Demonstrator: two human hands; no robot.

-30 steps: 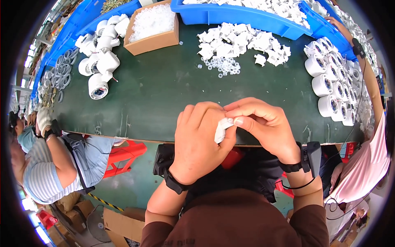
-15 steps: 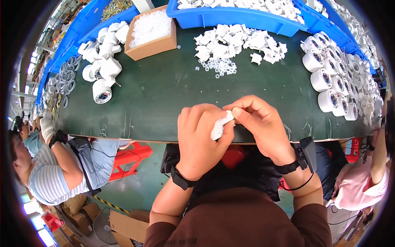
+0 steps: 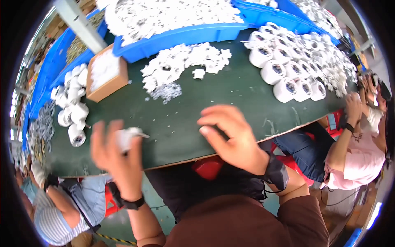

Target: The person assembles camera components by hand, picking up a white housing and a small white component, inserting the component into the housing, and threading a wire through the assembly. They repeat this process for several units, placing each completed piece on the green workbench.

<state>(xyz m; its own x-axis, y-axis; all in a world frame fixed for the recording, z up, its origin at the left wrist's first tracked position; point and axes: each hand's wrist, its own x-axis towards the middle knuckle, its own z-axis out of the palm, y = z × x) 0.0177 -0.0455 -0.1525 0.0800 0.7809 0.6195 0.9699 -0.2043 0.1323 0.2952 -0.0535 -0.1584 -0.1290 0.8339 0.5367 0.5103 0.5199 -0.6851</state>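
Note:
My left hand is smeared by motion over the left front of the green table. A small white plastic part shows between its thumb and fingers, with a thin tip sticking out to the right. Its exact shape is blurred and partly covered by the fingers. Above the table's front edge, my right hand is bare, its fingers half bent and the thumb apart from them. Nothing shows in its grasp.
White cylindrical housings stand at left, with more housings at right. Between them lie white plastic pieces and small clear rings. A cardboard box and blue bins line the back. Co-workers sit on both sides.
My hands have parted. The left has moved left with the white plastic part, while the right has let go and opened. The view has turned toward the right.

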